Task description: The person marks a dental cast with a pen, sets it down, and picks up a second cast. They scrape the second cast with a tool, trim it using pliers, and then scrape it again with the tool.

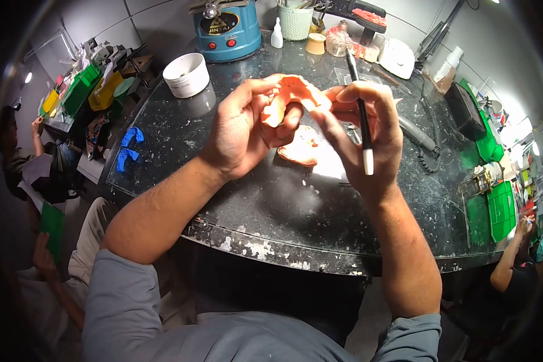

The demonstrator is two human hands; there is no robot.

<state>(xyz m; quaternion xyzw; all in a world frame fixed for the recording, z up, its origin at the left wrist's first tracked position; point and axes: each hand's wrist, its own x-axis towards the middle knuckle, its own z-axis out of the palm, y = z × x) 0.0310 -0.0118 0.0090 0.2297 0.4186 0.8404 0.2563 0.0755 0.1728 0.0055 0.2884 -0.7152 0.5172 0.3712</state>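
Up in front of me, an orange-pink horseshoe-shaped dental arch piece [300,90] is lit brightly from above. My left hand [241,120] closes its thumb and fingers around the left side of this piece. The fingers of my right hand [368,117] pinch its right end, while a black pen-like tool [362,114] with a white end lies across that same hand, held between the fingers. Below the hands, a pale dental cast [298,148] with orange-red marks rests on the dark worktable [253,208], partly covered by my fingers.
Left lie blue arch-shaped pieces [128,148] and a white tub [186,75]. A blue machine [228,30], small white bottle [277,33] and woven cup [295,21] stand behind. A corded grey handpiece [417,133] lies right, near green trays [501,211]. Other people sit at both sides.
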